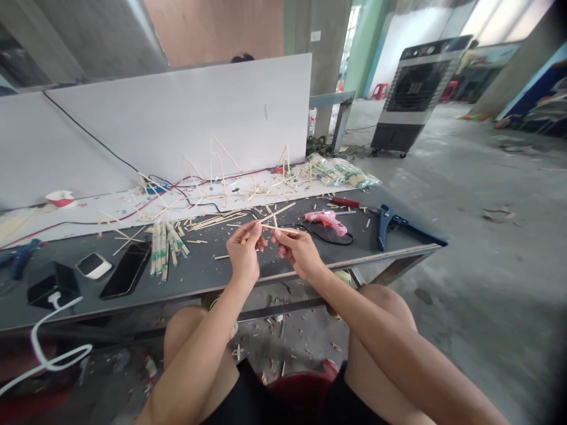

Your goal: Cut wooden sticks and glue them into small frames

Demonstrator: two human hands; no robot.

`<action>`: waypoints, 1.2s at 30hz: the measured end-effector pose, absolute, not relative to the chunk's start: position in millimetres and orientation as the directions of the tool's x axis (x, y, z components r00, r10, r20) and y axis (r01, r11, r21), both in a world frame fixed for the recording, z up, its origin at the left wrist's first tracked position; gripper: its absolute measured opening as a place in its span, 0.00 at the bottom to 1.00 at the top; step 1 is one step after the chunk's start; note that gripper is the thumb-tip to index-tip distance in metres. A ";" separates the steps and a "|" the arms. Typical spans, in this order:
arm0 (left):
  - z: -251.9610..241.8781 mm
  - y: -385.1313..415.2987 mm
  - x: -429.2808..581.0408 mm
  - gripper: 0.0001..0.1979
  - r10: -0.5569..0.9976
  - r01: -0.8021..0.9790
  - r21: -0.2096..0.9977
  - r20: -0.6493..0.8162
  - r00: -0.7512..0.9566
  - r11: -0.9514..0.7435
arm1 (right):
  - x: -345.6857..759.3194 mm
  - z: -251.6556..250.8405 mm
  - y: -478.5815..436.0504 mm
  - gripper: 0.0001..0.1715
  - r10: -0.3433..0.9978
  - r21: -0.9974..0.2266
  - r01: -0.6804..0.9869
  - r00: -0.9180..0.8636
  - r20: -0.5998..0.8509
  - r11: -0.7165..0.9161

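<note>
Between my two hands, above the front edge of the dark table (204,265), is a small frame of thin wooden sticks (279,213) that cross one another. My left hand (245,245) pinches one end of it between thumb and fingers. My right hand (296,248) pinches the frame a little further right, with the other fingers curled under. Just beyond my right hand lies a pink hot glue gun (328,221) with a black cord. Loose wooden sticks (217,220) are spread on the table behind my left hand.
At the right end lie a blue-handled cutter tool (385,227) and a red-handled tool (345,202). Wrapped stick bundles (159,251), a black phone (127,270) and a black charger box (53,284) are at left. Stick structures (221,171) stand before the white board (177,118).
</note>
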State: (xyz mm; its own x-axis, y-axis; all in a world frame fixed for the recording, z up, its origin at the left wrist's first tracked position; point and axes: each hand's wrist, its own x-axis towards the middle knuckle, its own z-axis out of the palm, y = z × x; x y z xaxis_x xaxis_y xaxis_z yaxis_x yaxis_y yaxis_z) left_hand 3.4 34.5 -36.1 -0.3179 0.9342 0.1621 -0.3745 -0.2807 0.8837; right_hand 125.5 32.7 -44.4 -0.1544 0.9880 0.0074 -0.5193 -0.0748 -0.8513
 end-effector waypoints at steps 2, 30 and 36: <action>-35.8 35.1 3.9 0.14 0.931 -0.376 0.878 0.176 -0.319 -0.295 | 126.5 -44.4 31.7 0.21 0.987 -0.853 -0.515 -0.161 0.003 -0.082; -16.8 31.2 -34.4 0.12 0.906 -0.055 0.917 0.378 -0.190 -0.395 | 197.4 -30.5 40.1 0.13 0.834 -0.783 0.337 -0.012 0.552 0.523; -22.8 30.3 -33.8 0.12 0.945 0.148 0.938 0.324 -0.056 -0.313 | 173.8 -21.8 33.6 0.11 0.589 -0.452 0.420 -0.291 0.754 0.787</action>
